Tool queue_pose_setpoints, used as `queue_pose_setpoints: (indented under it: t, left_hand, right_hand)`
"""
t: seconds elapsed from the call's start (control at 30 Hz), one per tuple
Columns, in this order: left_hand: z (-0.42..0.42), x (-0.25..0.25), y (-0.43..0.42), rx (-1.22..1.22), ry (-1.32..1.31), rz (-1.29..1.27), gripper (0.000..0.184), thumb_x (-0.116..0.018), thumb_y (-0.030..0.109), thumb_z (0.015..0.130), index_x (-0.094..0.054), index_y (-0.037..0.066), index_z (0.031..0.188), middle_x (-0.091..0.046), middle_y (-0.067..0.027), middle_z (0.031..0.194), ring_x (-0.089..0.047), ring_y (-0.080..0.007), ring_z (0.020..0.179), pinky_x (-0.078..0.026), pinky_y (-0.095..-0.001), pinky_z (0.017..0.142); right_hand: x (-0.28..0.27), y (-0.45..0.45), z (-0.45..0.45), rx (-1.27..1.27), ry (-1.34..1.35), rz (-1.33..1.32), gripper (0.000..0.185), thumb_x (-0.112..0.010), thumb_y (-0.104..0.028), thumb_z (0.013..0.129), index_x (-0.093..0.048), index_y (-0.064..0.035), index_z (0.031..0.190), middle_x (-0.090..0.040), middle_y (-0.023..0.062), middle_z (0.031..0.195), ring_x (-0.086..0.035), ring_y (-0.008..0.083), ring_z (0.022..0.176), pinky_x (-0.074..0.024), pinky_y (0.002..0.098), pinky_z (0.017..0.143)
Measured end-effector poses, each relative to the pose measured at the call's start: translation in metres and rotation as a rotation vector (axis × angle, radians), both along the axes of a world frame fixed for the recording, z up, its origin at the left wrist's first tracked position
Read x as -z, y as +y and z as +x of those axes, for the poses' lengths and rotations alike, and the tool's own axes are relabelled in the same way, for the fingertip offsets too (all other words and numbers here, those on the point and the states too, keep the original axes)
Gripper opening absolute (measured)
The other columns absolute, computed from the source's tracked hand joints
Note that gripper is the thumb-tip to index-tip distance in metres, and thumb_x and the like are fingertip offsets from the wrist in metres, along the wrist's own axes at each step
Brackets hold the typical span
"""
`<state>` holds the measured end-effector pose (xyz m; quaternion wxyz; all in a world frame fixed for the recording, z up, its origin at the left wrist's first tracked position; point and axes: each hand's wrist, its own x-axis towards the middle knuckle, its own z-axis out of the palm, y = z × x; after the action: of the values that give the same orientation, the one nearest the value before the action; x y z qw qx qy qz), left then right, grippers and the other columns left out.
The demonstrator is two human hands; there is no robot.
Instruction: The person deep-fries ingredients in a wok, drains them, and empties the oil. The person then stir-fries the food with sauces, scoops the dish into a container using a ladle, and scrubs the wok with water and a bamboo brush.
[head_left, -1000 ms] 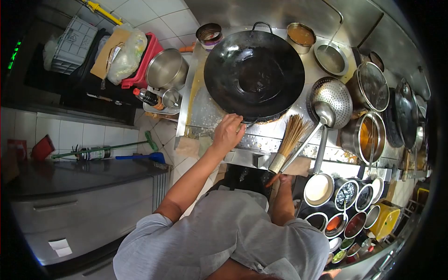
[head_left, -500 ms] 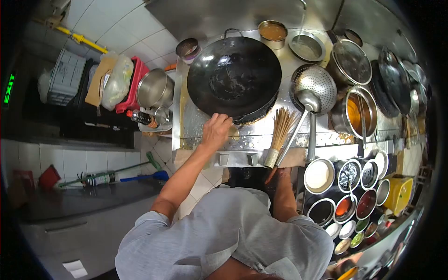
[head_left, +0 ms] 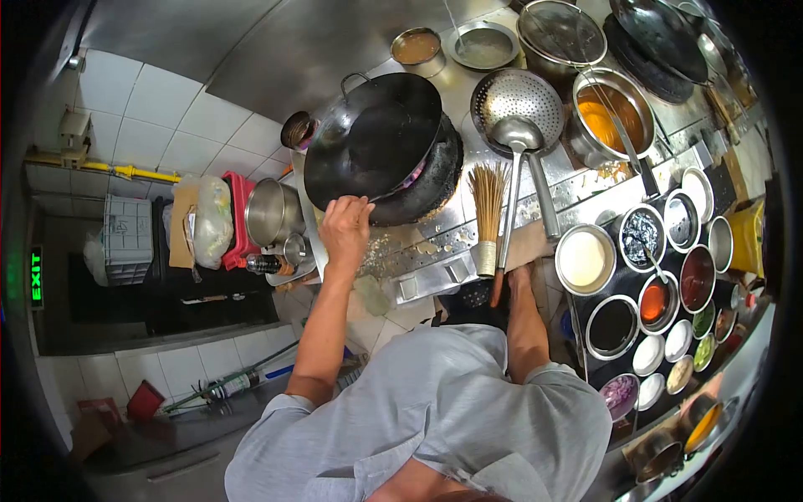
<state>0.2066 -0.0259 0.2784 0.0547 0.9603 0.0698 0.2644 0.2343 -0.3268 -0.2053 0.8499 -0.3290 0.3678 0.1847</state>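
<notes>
My left hand (head_left: 347, 226) is closed on the near edge of a black wok (head_left: 376, 134). The wok leans to the left, its right side raised off the black burner ring (head_left: 439, 180), and a bluish-purple flame shows between them. My right hand (head_left: 520, 274) is low at the stove's front edge, its fingers hidden. Close to it are the wooden handle end of a ladle (head_left: 517, 134) and a bamboo wok brush (head_left: 487, 201). The ladle's bowl rests on a perforated strainer (head_left: 523, 92).
Right of the strainer stands a pot of orange liquid (head_left: 615, 117). Several bowls of sauces and seasonings, one creamy white (head_left: 585, 259), fill the right side. A steel pot (head_left: 272, 213) and a red crate (head_left: 242, 222) are at left. A bowl of brownish liquid (head_left: 416, 50) sits behind.
The wok has gone from level on the burner to tilted leftward, moved by my left hand. A flame now shows beneath it. The camera view has turned; my right hand stays low.
</notes>
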Motion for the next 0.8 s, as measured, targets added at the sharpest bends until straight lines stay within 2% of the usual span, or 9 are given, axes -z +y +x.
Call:
queue_pose_setpoints:
  t: [0.37, 0.5, 0.6, 0.67, 0.73, 0.8]
  left_hand:
    - [-0.004, -0.016, 0.007, -0.033, -0.031, -0.003, 0.013, -0.076, 0.013, 0.077, -0.072, 0.003, 0.085, -0.066, -0.0064, 0.081, -0.062, -0.0262, 0.076, -0.050, -0.0378, 0.066]
    - [-0.006, -0.014, 0.009, -0.039, -0.020, -0.028, 0.013, -0.076, 0.013, 0.077, -0.072, 0.003, 0.085, -0.066, -0.0066, 0.081, -0.062, -0.0260, 0.076, -0.050, -0.0378, 0.067]
    - [-0.007, -0.014, 0.009, -0.037, -0.014, -0.033, 0.013, -0.076, 0.012, 0.077, -0.072, 0.003, 0.085, -0.067, -0.0069, 0.082, -0.062, -0.0267, 0.077, -0.050, -0.0380, 0.068]
    - [-0.007, -0.013, 0.010, -0.034, -0.015, -0.040, 0.014, -0.076, 0.013, 0.077, -0.072, 0.003, 0.085, -0.067, -0.0070, 0.082, -0.062, -0.0272, 0.077, -0.050, -0.0382, 0.068]
    - [-0.007, -0.013, 0.012, -0.029, -0.025, -0.040, 0.014, -0.076, 0.013, 0.076, -0.072, 0.003, 0.086, -0.067, -0.0071, 0.084, -0.062, -0.0279, 0.078, -0.050, -0.0390, 0.068]
    - [-0.007, -0.011, 0.014, -0.021, -0.032, -0.044, 0.014, -0.076, 0.013, 0.076, -0.072, 0.003, 0.085, -0.067, -0.0069, 0.084, -0.062, -0.0279, 0.078, -0.050, -0.0391, 0.068]
  right_hand:
    - [-0.010, 0.000, 0.007, -0.015, -0.016, -0.022, 0.036, -0.060, -0.028, 0.096, -0.056, -0.0082, 0.125, -0.065, 0.0079, 0.116, -0.065, 0.0232, 0.104, -0.0573, 0.0397, 0.087]
    - [-0.027, -0.005, 0.011, -0.062, -0.005, 0.015, 0.036, -0.060, -0.032, 0.095, -0.059, -0.0083, 0.122, -0.066, 0.0073, 0.115, -0.065, 0.0226, 0.102, -0.0576, 0.0415, 0.085]
    - [-0.026, -0.007, 0.014, -0.088, -0.021, 0.108, 0.033, -0.059, -0.032, 0.096, -0.059, -0.0085, 0.120, -0.066, 0.0078, 0.113, -0.066, 0.0232, 0.101, -0.0583, 0.0429, 0.083]
    - [-0.049, -0.008, 0.018, -0.094, -0.008, 0.202, 0.030, -0.059, -0.030, 0.096, -0.060, -0.0085, 0.117, -0.067, 0.0080, 0.111, -0.066, 0.0233, 0.098, -0.0583, 0.0430, 0.083]
    - [-0.038, -0.009, 0.018, -0.065, 0.025, 0.179, 0.029, -0.058, -0.030, 0.096, -0.061, -0.0082, 0.115, -0.068, 0.0077, 0.109, -0.067, 0.0237, 0.096, -0.0577, 0.0422, 0.083]
    - [-0.043, -0.012, 0.017, -0.085, 0.046, 0.274, 0.030, -0.058, -0.031, 0.096, -0.061, -0.0086, 0.116, -0.068, 0.0074, 0.108, -0.066, 0.0240, 0.096, -0.0567, 0.0421, 0.085]
